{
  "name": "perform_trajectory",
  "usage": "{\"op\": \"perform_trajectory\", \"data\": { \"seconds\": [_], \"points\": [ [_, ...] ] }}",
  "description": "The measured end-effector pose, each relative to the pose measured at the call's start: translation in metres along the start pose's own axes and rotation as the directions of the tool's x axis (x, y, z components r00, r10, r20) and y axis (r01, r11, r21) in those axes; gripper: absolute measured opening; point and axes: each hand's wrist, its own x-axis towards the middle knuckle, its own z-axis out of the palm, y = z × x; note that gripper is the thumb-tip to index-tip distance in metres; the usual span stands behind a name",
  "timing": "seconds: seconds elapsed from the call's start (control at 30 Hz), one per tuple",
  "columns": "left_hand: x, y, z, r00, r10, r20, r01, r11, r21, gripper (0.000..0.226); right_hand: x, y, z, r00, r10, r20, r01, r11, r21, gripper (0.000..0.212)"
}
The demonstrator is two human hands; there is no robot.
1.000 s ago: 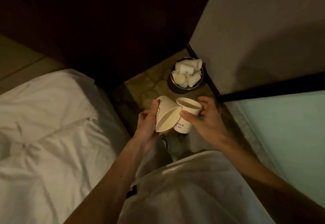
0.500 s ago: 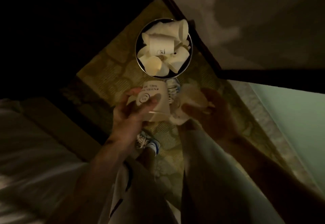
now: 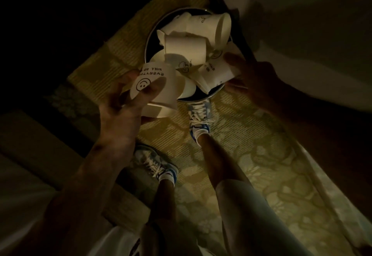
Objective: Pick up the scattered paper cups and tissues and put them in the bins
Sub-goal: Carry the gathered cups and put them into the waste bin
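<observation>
Yellow-green carpet (image 3: 251, 155): patterned, dimly lit, bin stands on it.
Bin (image 3: 146, 44): round, metal rim, paper cups (image 3: 185, 48) heaped above the rim.
Left hand (image 3: 124, 105): fingers wrapped round smiley cup (image 3: 159, 86), cup tilted, just over bin's near edge.
Right hand (image 3: 255, 78): in shadow, thumb and fingers pinch creased cup (image 3: 217, 74), which rests against the heap at bin's right side.
Sneaker (image 3: 199, 115): blue-white, toe right at the bin.

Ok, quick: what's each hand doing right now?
Left hand: grips the smiley cup at the bin rim.
Right hand: dim, but appears to grip a second cup over the bin.
</observation>
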Motion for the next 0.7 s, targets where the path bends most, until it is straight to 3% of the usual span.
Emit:
{"op": "perform_trajectory", "data": {
  "seconds": [0.3,0.4,0.63,0.67,0.7],
  "points": [
    [0.024,0.0,0.002,0.997,-0.021,-0.072,0.017,0.998,-0.052,0.047,0.017,0.004,0.013,0.995,-0.099,0.004,0.099,0.987,-0.124,0.013],
    [0.025,0.0,0.0,0.999,0.012,-0.03,-0.011,1.0,0.012,0.026,0.013,0.006,0.017,0.991,-0.123,-0.046,0.114,0.979,-0.169,0.017],
    [0.02,-0.001,0.0,0.999,0.054,0.001,-0.054,0.998,0.016,0.023,0.012,0.005,0.015,0.981,-0.192,-0.031,0.18,0.955,-0.234,0.02],
    [0.018,-0.001,0.001,0.998,0.056,-0.005,-0.056,0.998,0.013,0.022,0.011,0.006,0.013,0.976,-0.215,-0.029,0.2,0.945,-0.26,0.03],
    [0.016,0.0,0.002,0.998,0.058,-0.01,-0.058,0.998,0.012,0.022,0.01,0.007,0.011,0.978,-0.205,-0.026,0.19,0.943,-0.273,0.053]
  ]
}}
